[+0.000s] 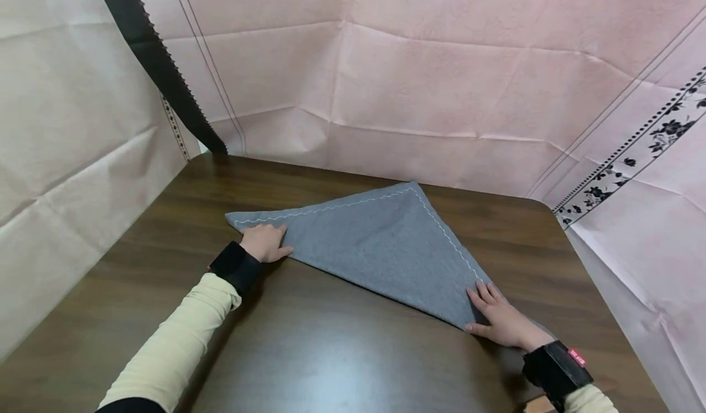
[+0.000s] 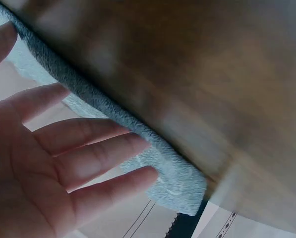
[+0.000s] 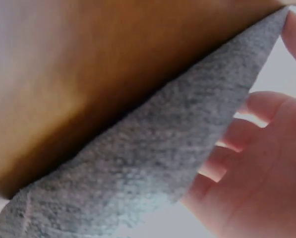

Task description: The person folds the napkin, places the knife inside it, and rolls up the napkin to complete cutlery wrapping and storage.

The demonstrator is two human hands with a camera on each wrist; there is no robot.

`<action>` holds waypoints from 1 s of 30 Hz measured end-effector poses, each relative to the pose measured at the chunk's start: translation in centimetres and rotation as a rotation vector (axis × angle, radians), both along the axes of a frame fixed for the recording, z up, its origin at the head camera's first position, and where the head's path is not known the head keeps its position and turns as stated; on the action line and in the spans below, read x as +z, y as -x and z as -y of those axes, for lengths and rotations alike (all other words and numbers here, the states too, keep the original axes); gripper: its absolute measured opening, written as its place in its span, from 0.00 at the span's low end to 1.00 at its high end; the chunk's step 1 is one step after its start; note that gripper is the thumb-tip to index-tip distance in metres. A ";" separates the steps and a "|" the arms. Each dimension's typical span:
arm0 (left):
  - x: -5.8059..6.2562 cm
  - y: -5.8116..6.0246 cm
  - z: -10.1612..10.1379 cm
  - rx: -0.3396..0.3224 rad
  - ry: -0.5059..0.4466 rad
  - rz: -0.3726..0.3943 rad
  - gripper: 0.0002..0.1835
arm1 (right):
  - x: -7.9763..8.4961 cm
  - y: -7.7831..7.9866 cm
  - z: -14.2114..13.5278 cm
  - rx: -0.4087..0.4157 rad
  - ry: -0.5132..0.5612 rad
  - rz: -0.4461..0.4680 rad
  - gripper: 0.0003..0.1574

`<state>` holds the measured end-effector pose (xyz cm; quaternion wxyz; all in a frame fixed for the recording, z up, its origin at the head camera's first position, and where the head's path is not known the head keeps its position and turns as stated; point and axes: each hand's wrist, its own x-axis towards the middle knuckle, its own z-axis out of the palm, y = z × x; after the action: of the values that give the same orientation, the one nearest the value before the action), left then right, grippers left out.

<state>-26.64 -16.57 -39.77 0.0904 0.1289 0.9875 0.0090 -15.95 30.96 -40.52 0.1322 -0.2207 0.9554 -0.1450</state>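
A grey-blue cloth (image 1: 364, 241), folded into a triangle, lies on the table with white wavy stitching along its two far edges. My left hand (image 1: 265, 242) rests at its left corner, thumb beside the near folded edge. In the left wrist view the fingers of that hand (image 2: 53, 158) are spread and nearly straight against the cloth (image 2: 180, 178). On the right corner lies my right hand (image 1: 502, 321), its fingers spread over the fabric and partly hiding that corner. In the right wrist view, the cloth edge (image 3: 138, 148) covers some fingertips of the right hand (image 3: 266, 163).
The brown wooden table (image 1: 331, 352) has rounded far corners. Pale pink sheeting (image 1: 419, 82) hangs behind it and on both sides, with a black strip (image 1: 160, 64) at the left and a floral band (image 1: 623, 162) at the right. A small tan object (image 1: 537, 405) shows by the right wrist.
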 end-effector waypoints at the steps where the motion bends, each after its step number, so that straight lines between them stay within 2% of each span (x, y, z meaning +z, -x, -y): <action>1: 0.0 -0.3 0.0 0.004 -0.004 0.003 0.34 | 0.1 0.2 -0.1 0.009 0.003 0.005 0.48; 10: 0.3 -2.8 0.1 0.052 0.012 -0.003 0.32 | 0.5 1.5 -0.2 0.049 -0.015 0.020 0.48; 16: 0.7 -4.6 0.0 0.044 0.027 -0.021 0.27 | 1.0 2.0 -0.1 0.048 -0.013 0.032 0.47; 22: 1.4 -6.0 -0.3 0.044 0.030 0.012 0.27 | 1.0 2.2 -0.2 0.028 -0.041 0.038 0.47; 25: 1.9 -6.2 -0.7 0.053 0.026 0.021 0.25 | 1.3 2.5 1.0 0.044 -0.087 -0.017 0.42; 28: 2.0 -6.1 -2.0 0.016 0.009 0.004 0.25 | 1.9 3.1 3.3 0.076 -0.098 -0.079 0.38; 30: 2.0 -6.1 -3.2 -0.018 -0.009 0.011 0.27 | 2.3 3.4 5.2 0.095 -0.083 -0.082 0.35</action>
<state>-20.59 -13.41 -37.74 0.0954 0.1379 0.9857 0.0132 -19.35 25.80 -38.20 0.1085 -0.2659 0.9537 -0.0896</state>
